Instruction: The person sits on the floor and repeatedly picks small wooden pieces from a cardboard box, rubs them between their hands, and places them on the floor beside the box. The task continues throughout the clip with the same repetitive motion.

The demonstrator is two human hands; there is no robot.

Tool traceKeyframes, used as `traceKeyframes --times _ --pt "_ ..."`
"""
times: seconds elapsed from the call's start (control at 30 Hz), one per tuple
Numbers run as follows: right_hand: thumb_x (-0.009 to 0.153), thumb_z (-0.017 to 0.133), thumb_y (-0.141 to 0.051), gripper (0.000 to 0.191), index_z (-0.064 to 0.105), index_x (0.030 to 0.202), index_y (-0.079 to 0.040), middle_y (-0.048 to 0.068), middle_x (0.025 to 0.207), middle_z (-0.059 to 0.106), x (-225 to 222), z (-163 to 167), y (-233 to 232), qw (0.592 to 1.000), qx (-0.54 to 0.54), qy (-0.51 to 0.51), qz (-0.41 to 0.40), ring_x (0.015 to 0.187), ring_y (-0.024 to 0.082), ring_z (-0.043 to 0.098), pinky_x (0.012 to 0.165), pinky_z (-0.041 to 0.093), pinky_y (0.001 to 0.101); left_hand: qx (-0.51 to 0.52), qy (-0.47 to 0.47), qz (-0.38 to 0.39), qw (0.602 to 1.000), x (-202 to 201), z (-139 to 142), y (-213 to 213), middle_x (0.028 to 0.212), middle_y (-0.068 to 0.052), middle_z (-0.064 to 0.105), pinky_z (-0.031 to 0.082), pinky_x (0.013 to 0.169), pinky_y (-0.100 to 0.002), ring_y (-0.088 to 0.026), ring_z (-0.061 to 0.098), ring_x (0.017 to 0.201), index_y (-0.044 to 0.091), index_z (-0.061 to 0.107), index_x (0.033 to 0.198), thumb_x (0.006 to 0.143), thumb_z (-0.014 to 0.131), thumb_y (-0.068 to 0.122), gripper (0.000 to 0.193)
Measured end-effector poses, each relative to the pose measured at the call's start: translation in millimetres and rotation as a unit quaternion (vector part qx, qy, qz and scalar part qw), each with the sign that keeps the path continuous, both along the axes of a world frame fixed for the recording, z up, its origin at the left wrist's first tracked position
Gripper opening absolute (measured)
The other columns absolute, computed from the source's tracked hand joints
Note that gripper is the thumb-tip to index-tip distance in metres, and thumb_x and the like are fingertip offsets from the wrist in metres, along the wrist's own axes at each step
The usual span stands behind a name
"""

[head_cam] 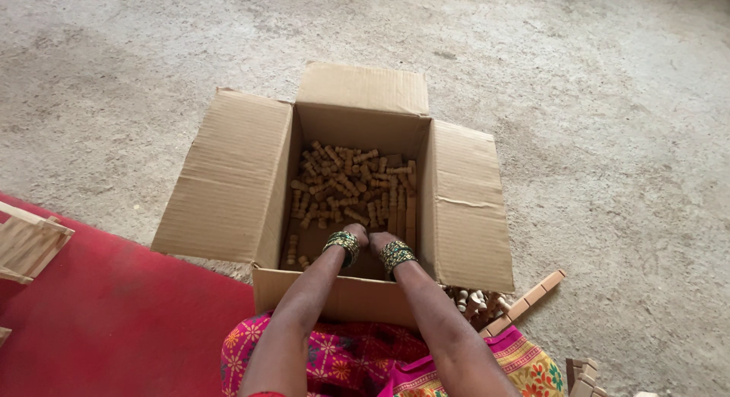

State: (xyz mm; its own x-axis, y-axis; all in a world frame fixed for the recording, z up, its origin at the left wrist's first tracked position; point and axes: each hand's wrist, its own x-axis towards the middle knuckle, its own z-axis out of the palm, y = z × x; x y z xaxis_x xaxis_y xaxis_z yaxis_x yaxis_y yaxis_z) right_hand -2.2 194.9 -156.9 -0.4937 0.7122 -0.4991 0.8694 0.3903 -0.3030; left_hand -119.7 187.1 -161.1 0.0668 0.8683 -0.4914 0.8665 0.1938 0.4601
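An open cardboard box [228,184] stands on the floor in front of me, flaps spread out. Many small turned wooden pegs [350,185] lie piled on its bottom. Both my arms reach down into the box over its near wall. My left hand [354,233] and my right hand [380,239] are side by side, bent down among the pegs at the near end. Green and gold bangles [344,246] ring both wrists. The fingers are hidden below the wrists, so their grip cannot be seen.
A red mat [114,313] covers the floor at the left, with a pale wooden frame [30,245] on it. More wooden pegs and a jointed wooden strip [525,300] lie right of the box. Bare concrete floor [593,100] surrounds the box.
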Motion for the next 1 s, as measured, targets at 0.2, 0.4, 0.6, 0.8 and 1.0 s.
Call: traceKeyframes --times 0.2,0.4,0.6,0.8,1.0 --pt "0.096 0.060 -0.027 0.029 0.068 0.119 -0.011 0.018 0.120 0.071 -4 7 0 0.998 0.048 0.010 -0.048 0.113 0.035 0.067 0.098 0.054 0.0469 0.091 -0.029 0.095 0.991 -5 4 0 0.109 -0.015 0.075 0.057 0.094 -0.039 -0.032 0.073 0.102 0.013 0.081 0.099 0.075 0.078 0.020 0.025" --pt "0.098 0.057 -0.020 0.029 0.060 0.125 -0.010 0.021 0.115 0.075 -7 11 8 0.990 0.092 0.045 -0.101 0.109 0.036 0.071 0.096 0.056 0.0481 0.220 -0.070 0.193 0.954 -1 1 0 0.107 -0.018 0.073 0.056 0.093 -0.042 -0.035 0.070 0.102 0.010 0.075 0.100 0.085 0.069 0.018 0.018" --pt "0.093 0.062 -0.020 0.040 0.057 0.132 -0.017 0.013 0.118 0.073 -9 24 12 0.937 0.139 0.264 -0.181 0.101 0.029 0.073 0.087 0.061 0.0435 0.341 -0.183 0.277 0.879 8 25 -3 0.118 -0.017 0.066 0.055 0.096 -0.044 -0.035 0.067 0.107 0.008 0.069 0.113 0.095 0.060 0.028 0.029" --pt "0.104 0.045 -0.028 0.040 0.053 0.141 -0.015 0.011 0.121 0.069 1 54 -7 0.795 -0.031 0.493 -0.351 0.092 0.021 0.071 0.068 0.064 0.0360 0.337 -0.325 0.266 0.843 44 68 -21 0.157 -0.019 0.041 0.046 0.111 -0.045 -0.033 0.047 0.140 0.005 0.051 0.143 0.097 0.059 0.043 0.060" --pt "0.108 0.045 -0.029 0.049 0.051 0.151 -0.009 0.026 0.129 0.068 54 75 -11 0.780 0.027 0.521 -0.346 0.090 0.026 0.070 0.061 0.062 0.0300 0.366 -0.366 0.151 0.842 99 99 -33 0.170 -0.020 0.021 0.036 0.120 -0.048 -0.034 0.025 0.155 0.006 0.031 0.159 0.093 0.058 0.056 0.087"
